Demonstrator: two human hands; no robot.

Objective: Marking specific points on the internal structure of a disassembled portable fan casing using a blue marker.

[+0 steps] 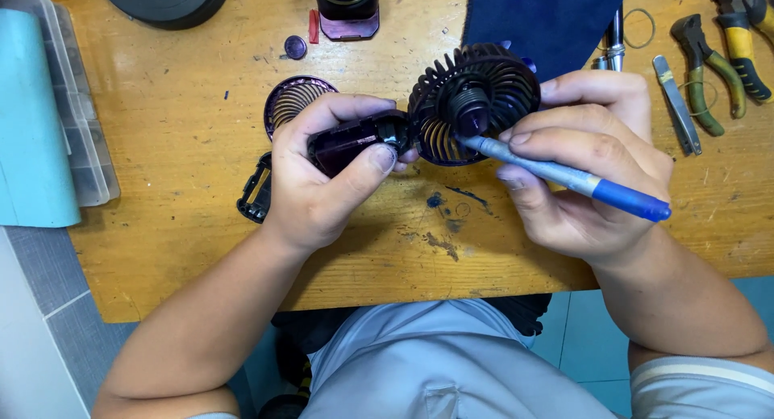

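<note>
The left hand (322, 173) is raised just above the worn wooden table (177, 185), forearm entering from the lower left, fingers curled over the top and thumb pressed along the near side of the dark purple plastic fan body (355, 141), which it grips firmly. Attached to that body on its right is the round dark purple slatted fan cage (476, 101), tilted so its open face and central hub point toward the camera. The right hand (588, 169) comes in from the lower right, closed in a pen-style grip around a slim tool with a grey shaft and blue handle (564, 177); the tool's tip rests at the hub of the cage. Behind the left hand, a separate round purple grille cover (290, 97) lies flat on the table, partly hidden by the fingers, and a small black plastic frame part (255, 195) lies just beside the left wrist. A dark blue cloth (548, 16) sits behind the cage. To the far right lie metal tweezers (676, 105) and green- and yellow-handled pliers (713, 72). A clear plastic compartment box (81, 113) rests at the left edge.
</note>
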